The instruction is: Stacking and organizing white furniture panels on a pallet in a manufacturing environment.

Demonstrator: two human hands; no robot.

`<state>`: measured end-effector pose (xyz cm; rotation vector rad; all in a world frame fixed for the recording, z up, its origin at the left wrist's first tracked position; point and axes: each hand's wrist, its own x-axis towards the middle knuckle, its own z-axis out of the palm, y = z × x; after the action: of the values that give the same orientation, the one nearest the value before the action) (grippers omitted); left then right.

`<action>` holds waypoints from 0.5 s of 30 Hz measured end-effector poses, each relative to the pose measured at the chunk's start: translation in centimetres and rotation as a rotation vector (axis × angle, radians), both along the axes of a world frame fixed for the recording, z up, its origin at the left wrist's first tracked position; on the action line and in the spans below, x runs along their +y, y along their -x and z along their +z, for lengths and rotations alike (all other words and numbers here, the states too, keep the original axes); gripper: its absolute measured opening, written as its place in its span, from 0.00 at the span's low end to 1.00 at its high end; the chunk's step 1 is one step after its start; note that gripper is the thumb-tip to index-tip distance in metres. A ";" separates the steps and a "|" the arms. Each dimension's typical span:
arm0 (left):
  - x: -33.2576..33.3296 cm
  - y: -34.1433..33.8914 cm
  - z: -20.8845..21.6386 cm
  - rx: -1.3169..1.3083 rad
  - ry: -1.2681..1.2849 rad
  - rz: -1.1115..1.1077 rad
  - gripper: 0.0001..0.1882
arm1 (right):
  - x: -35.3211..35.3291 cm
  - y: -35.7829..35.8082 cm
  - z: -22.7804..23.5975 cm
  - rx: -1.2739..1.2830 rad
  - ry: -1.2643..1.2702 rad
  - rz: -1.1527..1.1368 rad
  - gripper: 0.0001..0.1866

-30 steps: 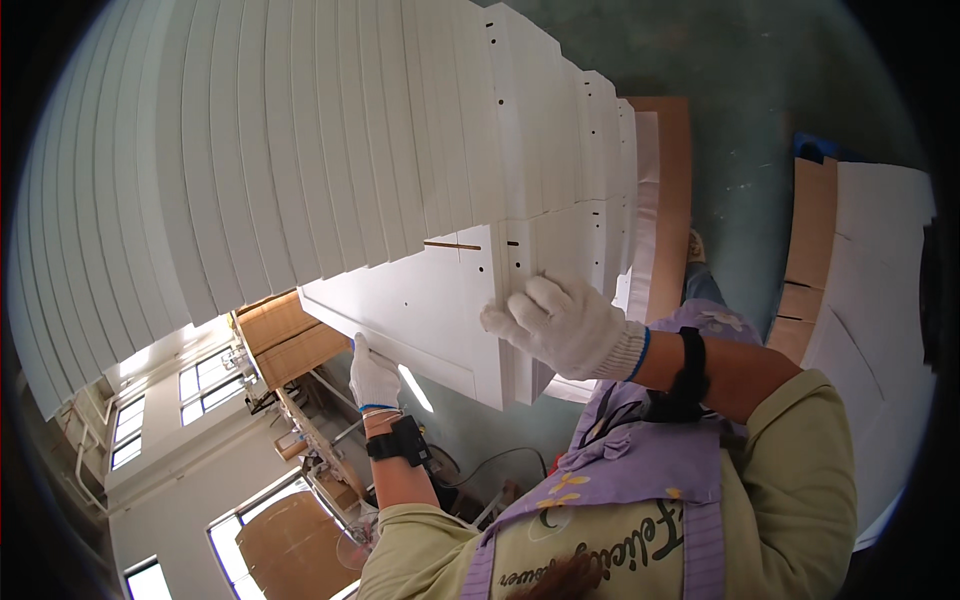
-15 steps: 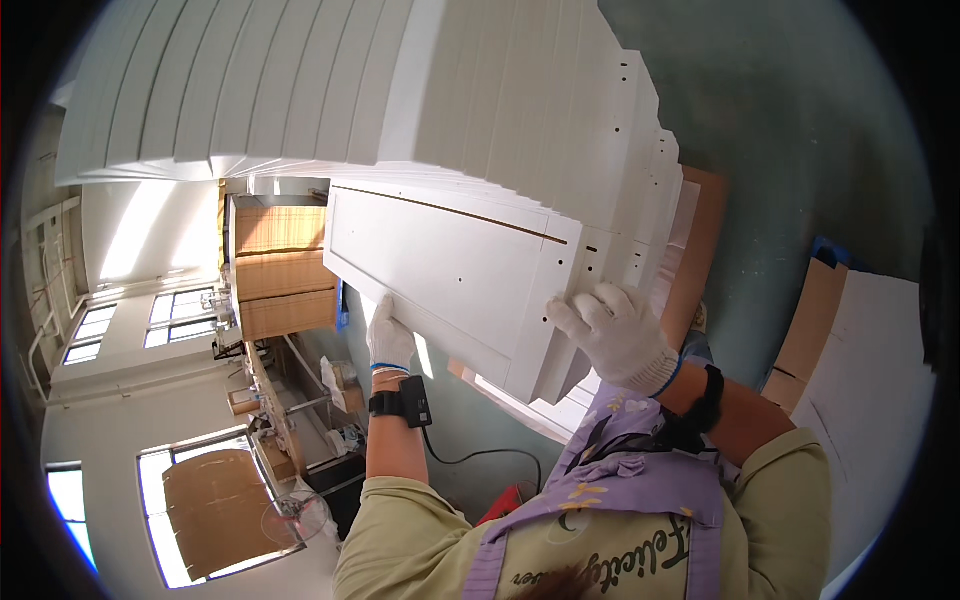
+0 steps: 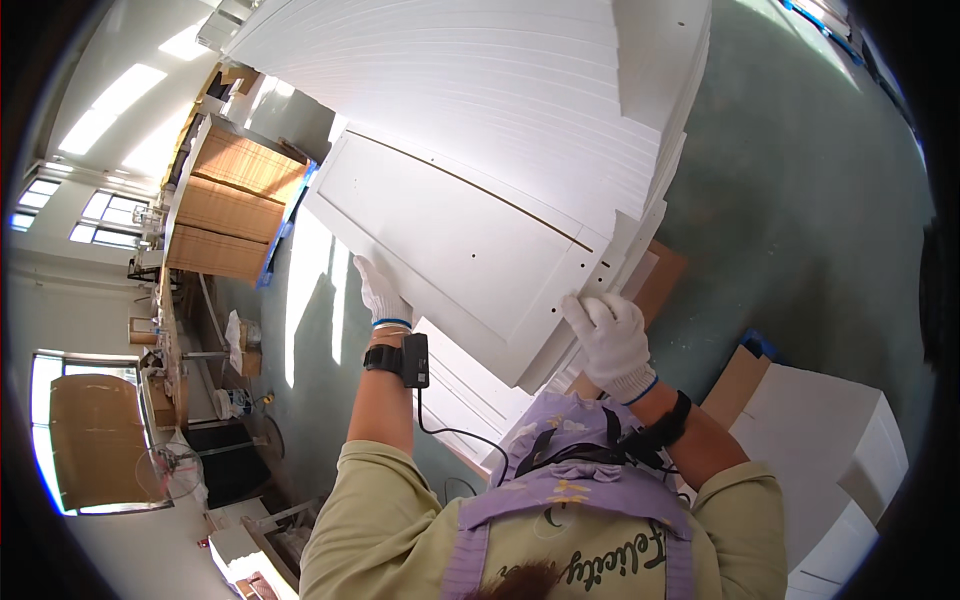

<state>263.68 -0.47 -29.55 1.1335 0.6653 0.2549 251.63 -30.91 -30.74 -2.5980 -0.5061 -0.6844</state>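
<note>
A long white cabinet panel [image 3: 450, 250] with a recessed face, a dark groove along its far edge and small holes lies tilted before me. My right hand [image 3: 612, 345], in a white knit glove, is closed on the panel's right end, fingers bent over the edge. Against the near long edge rests my gloved left hand [image 3: 380, 292], its visible fingers stretched out; part of it is hidden by the panel. Right behind the panel stands a big stack of white panels [image 3: 480, 90] with stepped edges.
Below the panel lie more white grooved pieces [image 3: 465, 375]. Cardboard with a white sheet [image 3: 800, 440] is at the right. A wooden shelf unit [image 3: 235, 205] stands at the left, near a cluttered workbench [image 3: 172, 340]. A cable [image 3: 450, 428] hangs from my left wrist device.
The view has turned, so the stack and room appear shifted. My left hand's fingers now look straighter along the panel's near edge. My right hand keeps its hold on the end.
</note>
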 end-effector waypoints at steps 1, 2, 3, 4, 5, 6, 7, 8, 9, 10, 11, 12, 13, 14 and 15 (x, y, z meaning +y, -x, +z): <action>-0.7 0.5 0.2 -0.024 0.084 0.064 0.31 | 0.2 -0.2 -0.1 -0.012 0.028 0.034 0.25; -0.2 1.1 -0.2 -0.031 0.070 0.084 0.35 | 0.6 -0.4 -0.2 -0.008 0.052 0.015 0.26; -0.1 1.5 -1.6 -0.051 0.098 0.132 0.35 | 0.6 -0.4 -0.3 -0.004 0.085 -0.007 0.27; -0.3 1.7 -3.2 0.012 0.074 0.129 0.36 | 0.3 -0.4 0.0 -0.030 0.116 0.040 0.27; -0.6 2.0 -4.3 0.078 0.048 0.130 0.37 | 0.1 -0.3 0.0 -0.017 0.156 0.009 0.27; -1.6 2.4 -4.9 0.085 0.013 0.107 0.38 | -0.1 -0.1 -0.1 -0.005 0.198 -0.026 0.28; -2.2 2.8 -5.2 0.089 -0.022 0.086 0.40 | -0.1 -0.2 -0.3 -0.034 0.226 0.025 0.28; -0.5 3.2 -6.2 -0.011 -0.123 -0.014 0.41 | 0.4 -0.3 -0.4 -0.046 0.231 0.016 0.28; 3.6 3.2 -9.7 -0.232 -0.004 0.050 0.40 | 1.6 -0.3 -0.2 -0.068 0.222 0.022 0.28; 4.8 3.5 -11.7 -0.158 -0.569 -0.017 0.41 | 1.5 -0.2 -0.4 -0.097 0.259 0.066 0.28; 5.8 4.0 -13.0 -0.038 -1.133 -0.082 0.42 | 1.4 -0.1 -0.9 -0.086 0.304 0.039 0.28; 5.3 3.4 -11.8 -0.040 -1.091 -0.042 0.42 | 0.9 0.1 -1.4 -0.070 0.359 -0.008 0.27; 4.5 2.4 -8.2 0.177 -0.522 0.020 0.43 | 0.2 0.1 -1.8 -0.095 0.403 0.010 0.27; 4.9 1.7 -5.7 0.359 0.048 0.078 0.43 | 0.0 0.3 -1.7 -0.076 0.408 0.006 0.27; 6.1 1.5 -6.7 0.331 0.018 0.113 0.42 | 0.2 0.5 -1.6 -0.057 0.402 0.015 0.27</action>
<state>262.14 5.67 -36.23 1.1329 1.0243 0.1571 251.18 -30.67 -32.30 -2.9476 -0.7469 -0.7140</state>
